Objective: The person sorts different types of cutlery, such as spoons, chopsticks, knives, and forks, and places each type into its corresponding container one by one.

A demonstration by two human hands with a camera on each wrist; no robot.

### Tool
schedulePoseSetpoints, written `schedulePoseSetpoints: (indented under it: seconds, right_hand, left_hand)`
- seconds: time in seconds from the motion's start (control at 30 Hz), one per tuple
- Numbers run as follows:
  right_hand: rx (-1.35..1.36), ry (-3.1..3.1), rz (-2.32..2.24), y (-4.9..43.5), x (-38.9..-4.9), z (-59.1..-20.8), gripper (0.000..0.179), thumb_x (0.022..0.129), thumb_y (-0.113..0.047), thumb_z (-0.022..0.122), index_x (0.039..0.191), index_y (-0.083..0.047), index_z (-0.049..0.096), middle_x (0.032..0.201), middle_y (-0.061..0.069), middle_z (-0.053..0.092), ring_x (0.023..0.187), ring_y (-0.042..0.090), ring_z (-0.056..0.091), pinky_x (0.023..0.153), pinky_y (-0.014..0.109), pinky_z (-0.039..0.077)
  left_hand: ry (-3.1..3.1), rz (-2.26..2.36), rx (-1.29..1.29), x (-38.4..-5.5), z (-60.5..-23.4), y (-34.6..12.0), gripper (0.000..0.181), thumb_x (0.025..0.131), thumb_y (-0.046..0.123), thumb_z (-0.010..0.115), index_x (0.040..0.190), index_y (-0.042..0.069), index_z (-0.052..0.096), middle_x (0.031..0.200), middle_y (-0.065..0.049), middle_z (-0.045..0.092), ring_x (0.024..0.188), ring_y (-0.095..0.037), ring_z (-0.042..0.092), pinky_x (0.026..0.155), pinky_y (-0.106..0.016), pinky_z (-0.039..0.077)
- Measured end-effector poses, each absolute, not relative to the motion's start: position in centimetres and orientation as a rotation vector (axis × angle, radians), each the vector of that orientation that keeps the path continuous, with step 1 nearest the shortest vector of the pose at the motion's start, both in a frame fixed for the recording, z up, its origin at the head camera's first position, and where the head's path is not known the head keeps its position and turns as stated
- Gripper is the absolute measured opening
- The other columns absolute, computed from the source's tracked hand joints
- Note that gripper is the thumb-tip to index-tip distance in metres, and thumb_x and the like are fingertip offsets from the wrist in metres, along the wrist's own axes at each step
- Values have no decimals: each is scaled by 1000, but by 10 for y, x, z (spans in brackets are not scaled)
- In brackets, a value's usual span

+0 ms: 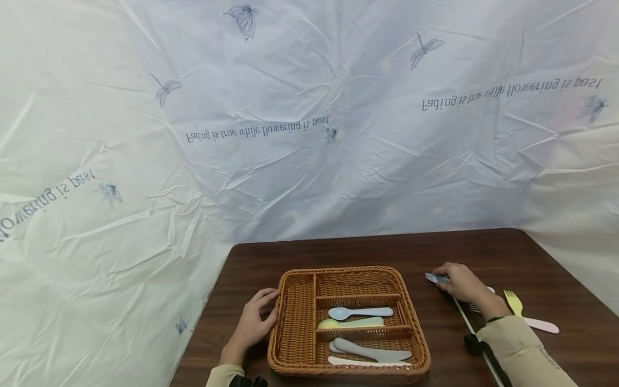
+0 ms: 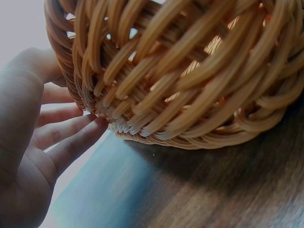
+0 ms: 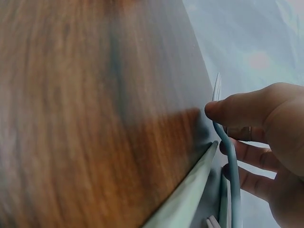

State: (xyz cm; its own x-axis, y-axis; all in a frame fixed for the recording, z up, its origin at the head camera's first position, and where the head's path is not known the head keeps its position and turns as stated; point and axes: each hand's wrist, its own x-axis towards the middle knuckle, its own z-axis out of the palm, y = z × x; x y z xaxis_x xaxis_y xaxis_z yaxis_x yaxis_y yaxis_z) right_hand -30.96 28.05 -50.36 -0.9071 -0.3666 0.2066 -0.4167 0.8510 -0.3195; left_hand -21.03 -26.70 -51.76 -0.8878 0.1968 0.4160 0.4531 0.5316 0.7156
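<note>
My right hand [image 1: 461,282] pinches a pale blue fork [image 1: 439,278] between thumb and fingers, right of the basket, tines pointing left. In the right wrist view its handle runs down past the fingers. My left hand [image 1: 253,322] rests against the left side of a brown wicker basket [image 1: 290,365]; in the left wrist view its fingertips touch the weave low down. Inside the divided basket, a light blue spoon [image 1: 362,312] lies above a yellow spoon [image 1: 329,324] and a pale green handle [image 1: 369,322]. The front compartment holds grey knives [image 1: 367,350] and a whitish one [image 1: 358,363].
Right of my right hand lie a yellow-green fork [image 1: 513,302] and a pink handle [image 1: 541,325]. Pale tines [image 1: 474,308] show partly under the wrist. A long thin pale strip [image 1: 465,317] runs beside the forearm. The dark wooden table [image 1: 338,250] ends at a printed white sheet [image 1: 338,188].
</note>
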Motion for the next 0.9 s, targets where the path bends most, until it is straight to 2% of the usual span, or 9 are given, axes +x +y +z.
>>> schedulePoseSetpoints:
  seconds: [0.33,0.9]
  right_hand:
    - [650,-2859,536,277,-312,-499,28,85,-9,71,111,3,70,106,19,67,94,38,64,72,49,55]
    - [680,-2779,517,259,-313,-485,27,85,-11,73,110,1,71,103,16,67,88,31,65,68,45,55]
  left_hand:
    - [-2474,-1294,-559,-210,-517,-267,40,92,4,62,132,5,61,131,-6,55,118,-26,58,83,-29,58]
    - [-2476,-1301,-553,-209,-516,-267,41,91,3,62,132,5,60,131,-6,54,118,-25,58,84,-28,58]
